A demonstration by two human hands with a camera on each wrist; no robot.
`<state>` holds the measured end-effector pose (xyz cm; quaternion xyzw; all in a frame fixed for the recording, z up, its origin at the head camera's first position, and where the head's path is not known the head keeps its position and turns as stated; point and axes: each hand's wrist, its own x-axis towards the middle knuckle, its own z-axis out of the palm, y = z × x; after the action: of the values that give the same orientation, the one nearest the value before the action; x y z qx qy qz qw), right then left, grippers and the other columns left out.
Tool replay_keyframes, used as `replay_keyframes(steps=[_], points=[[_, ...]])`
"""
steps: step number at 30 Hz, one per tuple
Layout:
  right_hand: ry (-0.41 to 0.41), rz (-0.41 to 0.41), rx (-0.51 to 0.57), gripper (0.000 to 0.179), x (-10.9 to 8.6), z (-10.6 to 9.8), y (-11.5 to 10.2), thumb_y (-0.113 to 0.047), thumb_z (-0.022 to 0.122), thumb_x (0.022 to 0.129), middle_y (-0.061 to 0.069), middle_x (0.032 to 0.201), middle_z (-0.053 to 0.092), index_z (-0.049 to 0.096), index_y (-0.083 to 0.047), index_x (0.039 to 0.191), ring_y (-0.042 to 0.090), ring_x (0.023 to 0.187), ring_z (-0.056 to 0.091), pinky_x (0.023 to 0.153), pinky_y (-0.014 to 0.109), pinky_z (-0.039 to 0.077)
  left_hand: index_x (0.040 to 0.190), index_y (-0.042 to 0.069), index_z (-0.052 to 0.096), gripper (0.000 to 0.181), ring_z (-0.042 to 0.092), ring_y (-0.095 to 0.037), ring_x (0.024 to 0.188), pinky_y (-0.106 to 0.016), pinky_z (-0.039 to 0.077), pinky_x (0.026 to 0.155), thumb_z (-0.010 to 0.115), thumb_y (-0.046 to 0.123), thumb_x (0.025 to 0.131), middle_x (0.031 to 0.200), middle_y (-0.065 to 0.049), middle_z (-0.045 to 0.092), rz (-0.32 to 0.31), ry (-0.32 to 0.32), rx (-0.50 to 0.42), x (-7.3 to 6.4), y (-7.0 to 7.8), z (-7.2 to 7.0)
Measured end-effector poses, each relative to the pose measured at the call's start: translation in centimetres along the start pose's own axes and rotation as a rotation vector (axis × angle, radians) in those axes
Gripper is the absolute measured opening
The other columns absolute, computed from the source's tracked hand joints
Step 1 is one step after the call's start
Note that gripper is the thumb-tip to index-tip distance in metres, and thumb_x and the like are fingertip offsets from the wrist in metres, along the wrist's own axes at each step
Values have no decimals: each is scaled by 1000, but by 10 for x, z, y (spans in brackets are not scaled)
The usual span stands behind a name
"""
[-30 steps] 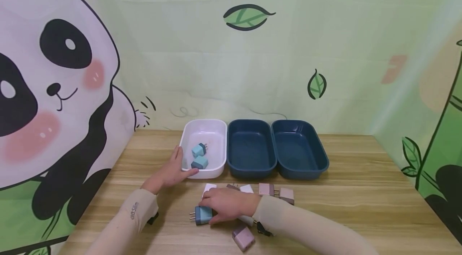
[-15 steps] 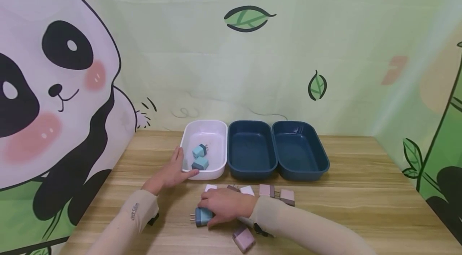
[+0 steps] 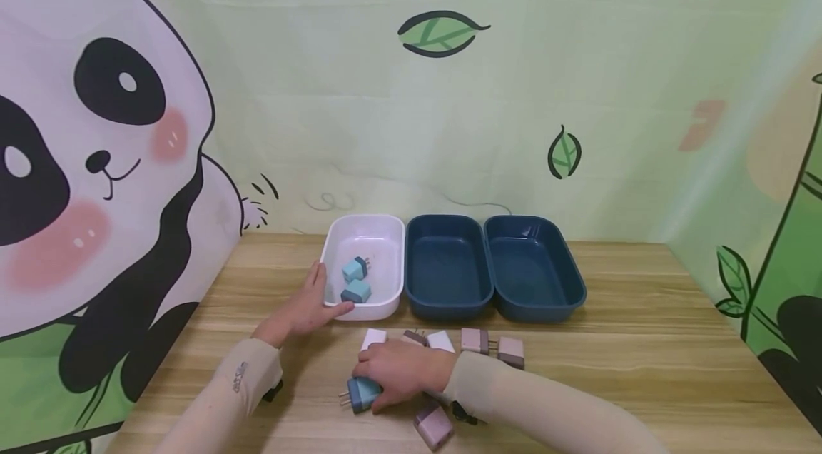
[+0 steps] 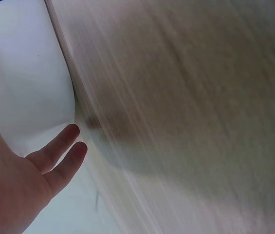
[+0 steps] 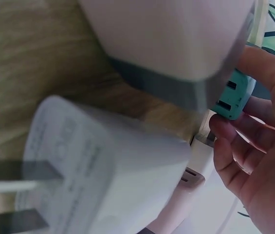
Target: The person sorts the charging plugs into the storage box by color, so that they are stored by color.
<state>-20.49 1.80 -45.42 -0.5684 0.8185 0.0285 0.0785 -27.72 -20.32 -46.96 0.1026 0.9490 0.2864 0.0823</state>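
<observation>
My right hand [image 3: 401, 368] pinches a blue wall charger [image 3: 363, 395] between thumb and fingers, its metal prongs facing left. In the right wrist view the same charger [image 5: 234, 95] shows two USB ports. At the left front corner of a white bin [image 3: 385, 310], my left hand [image 3: 305, 305] rests with its thumb along the front rim. The left wrist view shows its straight fingers [image 4: 59, 151] beside the bin's outer wall. Two blue chargers [image 3: 356, 290] lie inside that bin. White chargers [image 3: 374, 338] and a brown-pink charger [image 3: 414, 337] lie just beyond my right hand.
Two dark blue bins [image 3: 449, 308] stand in a row to the right of the white one. Pink chargers [image 3: 511, 351] lie on the wooden table [image 3: 629, 347] in front of them. A mauve charger [image 3: 434, 427] sits nearer, below my right wrist. A patterned cloth hangs behind.
The blue charger in my right hand has turned slightly and shifted a little toward me, the hand moving with it. My left hand stays at the white bin.
</observation>
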Motion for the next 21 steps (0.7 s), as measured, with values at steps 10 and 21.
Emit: replay_keyframes(steps=[10, 21], points=[[-7, -16, -15, 46, -3, 0, -1, -42, 73, 80, -7, 103, 56, 62, -16, 117, 2, 90, 50, 76, 14, 40, 148, 0, -11, 116, 13, -45, 137, -56, 22, 106, 60, 64, 81, 153, -23, -14, -13, -6, -6, 0, 0, 0], [14, -16, 31, 46, -10, -7, 7, -37, 74, 81, -6, 114, 58, 60, -17, 120, 3, 100, 50, 86, 15, 40, 148, -1, -9, 117, 17, -46, 136, -56, 23, 105, 59, 65, 80, 153, -23, -13, -1, -1, 9, 1, 0, 1]])
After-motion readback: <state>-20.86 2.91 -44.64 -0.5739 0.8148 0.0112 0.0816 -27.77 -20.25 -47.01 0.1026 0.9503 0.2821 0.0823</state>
